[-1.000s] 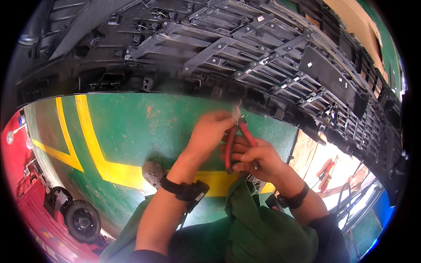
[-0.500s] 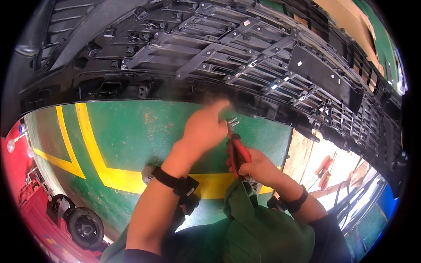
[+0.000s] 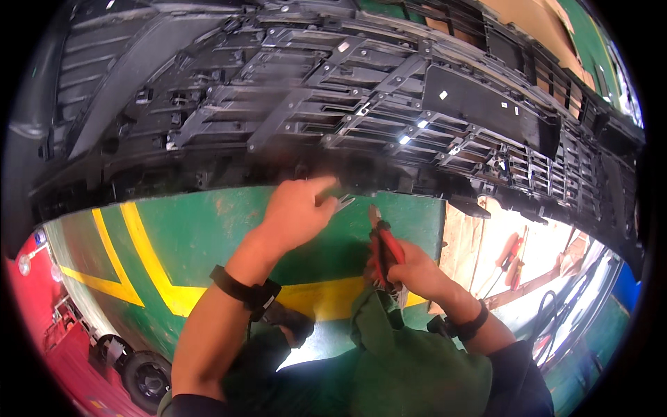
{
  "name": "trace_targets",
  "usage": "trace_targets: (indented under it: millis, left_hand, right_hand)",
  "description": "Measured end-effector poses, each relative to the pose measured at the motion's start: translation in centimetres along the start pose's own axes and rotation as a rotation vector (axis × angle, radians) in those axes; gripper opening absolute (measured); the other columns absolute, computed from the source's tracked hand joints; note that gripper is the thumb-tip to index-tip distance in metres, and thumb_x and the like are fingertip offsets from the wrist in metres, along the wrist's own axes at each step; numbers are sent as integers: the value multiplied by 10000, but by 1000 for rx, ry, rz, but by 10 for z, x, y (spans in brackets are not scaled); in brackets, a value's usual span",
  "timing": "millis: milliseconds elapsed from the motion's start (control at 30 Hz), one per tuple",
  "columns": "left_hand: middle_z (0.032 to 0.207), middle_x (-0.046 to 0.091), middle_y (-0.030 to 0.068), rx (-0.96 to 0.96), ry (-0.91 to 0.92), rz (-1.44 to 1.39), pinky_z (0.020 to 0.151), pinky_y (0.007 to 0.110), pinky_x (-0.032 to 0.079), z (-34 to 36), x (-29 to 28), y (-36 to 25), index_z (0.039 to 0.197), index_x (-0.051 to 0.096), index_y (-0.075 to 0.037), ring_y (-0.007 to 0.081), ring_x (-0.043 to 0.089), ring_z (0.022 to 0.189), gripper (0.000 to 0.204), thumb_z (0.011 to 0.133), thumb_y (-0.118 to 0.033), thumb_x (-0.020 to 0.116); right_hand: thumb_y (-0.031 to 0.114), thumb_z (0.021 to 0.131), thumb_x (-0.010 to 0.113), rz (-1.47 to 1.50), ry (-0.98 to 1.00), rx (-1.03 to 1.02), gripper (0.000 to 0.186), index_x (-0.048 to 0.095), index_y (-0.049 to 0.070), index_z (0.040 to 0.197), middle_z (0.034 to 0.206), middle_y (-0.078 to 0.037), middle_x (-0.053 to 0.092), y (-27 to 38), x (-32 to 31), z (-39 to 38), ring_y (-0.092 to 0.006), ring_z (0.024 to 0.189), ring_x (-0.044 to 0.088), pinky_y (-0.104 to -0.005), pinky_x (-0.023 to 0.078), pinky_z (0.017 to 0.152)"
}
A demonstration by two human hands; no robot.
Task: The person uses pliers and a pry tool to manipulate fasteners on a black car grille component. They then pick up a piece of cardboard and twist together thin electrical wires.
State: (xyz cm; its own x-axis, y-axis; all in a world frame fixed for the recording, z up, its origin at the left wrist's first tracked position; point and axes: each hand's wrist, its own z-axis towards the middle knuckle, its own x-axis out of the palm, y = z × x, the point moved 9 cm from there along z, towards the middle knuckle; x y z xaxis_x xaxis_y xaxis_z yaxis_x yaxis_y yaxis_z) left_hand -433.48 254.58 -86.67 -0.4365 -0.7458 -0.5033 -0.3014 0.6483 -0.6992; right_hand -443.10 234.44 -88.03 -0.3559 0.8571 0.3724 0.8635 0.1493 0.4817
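My left hand (image 3: 299,212) is raised at the lower edge of a large black plastic panel with grille slats (image 3: 451,90), fingers curled with the index finger toward the edge. It holds a thin silver metal piece (image 3: 343,202), too small to name exactly. My right hand (image 3: 410,267) grips red-and-black handled pliers (image 3: 388,247), their metal jaws pointing up just below the panel's edge, to the right of my left hand and apart from it.
Below the panel is a green floor (image 3: 174,243) with yellow stripes (image 3: 147,257). Red-handled tools (image 3: 511,260) lie on wood at the right. At the lower left are a red cart (image 3: 69,368) and black wheels (image 3: 146,379). Cardboard (image 3: 528,21) shows beyond the panel.
My left hand has moved left, away from the pliers, which it was touching a second ago. The pliers in my right hand have shifted slightly. The panel appears lower in view.
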Motion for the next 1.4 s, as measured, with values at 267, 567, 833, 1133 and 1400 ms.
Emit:
trace_targets:
  millis: [267, 567, 833, 1133, 1400]
  left_hand:
    - [850, 681, 132, 342, -45, 642, 726, 429, 549, 21, -4, -52, 1043, 690, -9, 338, 668, 800, 434, 750, -312, 793]
    - [979, 722, 158, 422, 27, 510, 647, 414, 557, 24, 11, -35, 1286, 609, -47, 344, 684, 749, 510, 790, -146, 679]
    - [781, 697, 167, 395, 40, 509, 590, 427, 540, 26, 8, -43, 1232, 652, -38, 353, 644, 606, 438, 811, -158, 661]
    - [884, 702, 177, 374, -158, 324, 639, 419, 533, 9, -8, -41, 1188, 610, -24, 341, 682, 750, 458, 813, -242, 755]
    - [880, 659, 150, 138, 7, 718, 692, 428, 550, -40, 34, 30, 932, 565, -45, 324, 662, 844, 356, 858, -358, 716]
  right_hand:
    - [25, 774, 553, -411, -125, -6, 453, 573, 29, 1227, 992, -80, 671, -4, -18, -17, -193, 906, 656, -321, 517, 809]
    - [87, 807, 538, -549, -278, -89, 343, 572, 46, 1146, 981, -241, 667, 8, -35, -26, -437, 975, 634, -479, 506, 832]
    - [67, 743, 610, -1305, -525, -223, 539, 490, -31, 1260, 998, -216, 607, 53, -45, -42, -417, 922, 617, -507, 464, 857]
    - [36, 723, 628, -1389, -541, -174, 563, 514, -24, 1271, 1113, -200, 560, 25, -59, -31, -381, 1060, 534, -485, 443, 928]
    - [68, 768, 650, -1310, -598, -232, 540, 513, -26, 1282, 1207, -192, 547, 14, -63, -27, -398, 1139, 505, -482, 429, 978]
